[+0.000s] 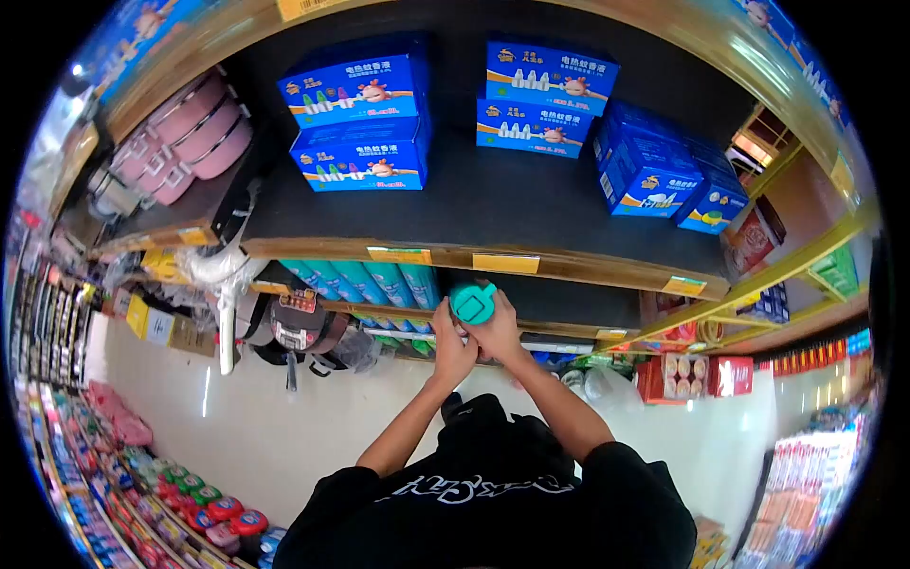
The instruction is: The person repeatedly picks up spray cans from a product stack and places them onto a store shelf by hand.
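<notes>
A teal-capped spray can [472,303] is held upright in front of me, at the front edge of the lower shelf. My left hand [454,349] is closed against its near left side. From the right, my right hand [499,334] grips the same can with the fingers curled round it. The cap faces up at me; most of the body is hidden below it and behind my hands. Just left of my hands, a row of similar teal spray cans [365,283] stands on the lower shelf.
Above, the dark upper shelf [455,213] carries blue boxes [360,156] on the left and more blue boxes [654,171] on the right. Pink lunch boxes [194,133] stand at upper left. Rice cookers [308,322] sit lower left. A yellow rack [806,242] is at right.
</notes>
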The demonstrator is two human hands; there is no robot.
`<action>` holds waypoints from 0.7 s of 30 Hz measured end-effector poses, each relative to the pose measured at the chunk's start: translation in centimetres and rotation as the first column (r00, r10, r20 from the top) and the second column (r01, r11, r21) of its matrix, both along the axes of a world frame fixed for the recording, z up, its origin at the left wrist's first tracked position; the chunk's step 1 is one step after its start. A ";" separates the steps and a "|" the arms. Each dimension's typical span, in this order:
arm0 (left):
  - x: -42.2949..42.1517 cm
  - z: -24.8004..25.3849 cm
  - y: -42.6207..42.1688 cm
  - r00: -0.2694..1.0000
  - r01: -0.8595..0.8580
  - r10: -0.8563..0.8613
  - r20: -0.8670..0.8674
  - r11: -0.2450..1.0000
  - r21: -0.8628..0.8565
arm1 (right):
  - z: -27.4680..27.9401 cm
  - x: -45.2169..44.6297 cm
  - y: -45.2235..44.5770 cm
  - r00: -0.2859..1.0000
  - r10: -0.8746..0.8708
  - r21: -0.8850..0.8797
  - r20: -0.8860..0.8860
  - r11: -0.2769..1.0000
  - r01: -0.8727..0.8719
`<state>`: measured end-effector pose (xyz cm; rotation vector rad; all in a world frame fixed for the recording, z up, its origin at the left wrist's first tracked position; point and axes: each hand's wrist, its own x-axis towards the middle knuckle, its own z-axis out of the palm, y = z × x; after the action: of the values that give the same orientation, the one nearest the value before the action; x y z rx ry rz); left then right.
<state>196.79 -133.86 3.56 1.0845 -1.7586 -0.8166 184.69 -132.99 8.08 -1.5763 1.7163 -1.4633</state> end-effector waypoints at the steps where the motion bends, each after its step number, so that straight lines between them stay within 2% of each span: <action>1: 0.3 -0.8 -0.5 1.000 -0.003 0.003 -0.026 1.000 0.002 | -0.2 0.4 -0.5 1.000 -0.018 0.041 0.010 0.999 0.017; 3: 0.7 -1.6 -1.6 0.996 -0.018 0.018 -0.085 1.000 0.001 | -0.3 1.1 -1.8 0.999 -0.047 0.116 0.025 0.992 0.044; 4: 1.1 -1.5 -1.8 0.999 -0.019 0.019 -0.027 1.000 -0.005 | -0.3 1.4 -2.5 0.997 -0.069 0.094 0.030 0.993 0.066; 8: 1.2 -1.7 -2.3 0.992 0.051 -0.026 -0.127 0.980 0.194 | 0.0 2.0 -4.0 0.990 -0.141 0.227 0.017 0.965 0.133; 10: 1.2 -2.2 -2.5 0.986 0.098 -0.062 -0.154 0.965 0.242 | -1.1 2.4 -4.5 0.984 -0.178 0.185 -0.020 0.966 0.178; 13: 1.3 -3.2 -3.3 0.996 0.072 -0.068 -0.061 0.995 0.073 | -1.7 2.7 -4.8 0.979 -0.201 0.141 -0.047 0.968 0.205; 15: 1.4 -3.6 -3.7 0.989 0.122 -0.107 -0.107 0.981 0.149 | -2.3 2.6 -5.2 0.973 -0.217 0.103 -0.078 0.969 0.225; 16: 1.3 -3.5 -3.8 0.984 0.147 -0.124 -0.129 0.972 0.185 | -2.4 2.4 -5.2 0.978 -0.204 0.174 -0.037 0.963 0.207; 17: 1.1 -3.3 -3.7 0.978 0.174 -0.143 -0.153 0.960 0.218 | -3.1 2.2 -5.2 0.980 -0.197 0.141 -0.031 0.970 0.200; 18: 0.6 -2.1 -3.1 0.957 0.208 -0.138 -0.255 0.938 0.276 | -5.1 1.9 -5.4 0.981 -0.193 0.106 -0.028 0.975 0.194; 19: 0.5 -3.5 -3.2 0.966 0.201 -0.145 -0.213 0.941 0.271 | -4.4 1.6 -5.0 0.981 -0.192 0.071 -0.024 0.979 0.193; 20: 0.7 -5.7 -3.5 0.974 0.196 -0.155 -0.166 0.943 0.268 | -4.0 1.2 -3.5 0.979 -0.144 0.195 0.148 0.974 0.114; 21: 0.9 -7.3 -3.3 0.978 0.196 -0.170 -0.120 0.944 0.266 | -3.6 1.3 -1.8 0.964 -0.172 0.226 0.200 0.966 0.126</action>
<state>197.69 -137.14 -3.69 1.0502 -1.7167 -1.2397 185.95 -134.82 4.51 -1.1528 1.8238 -1.4098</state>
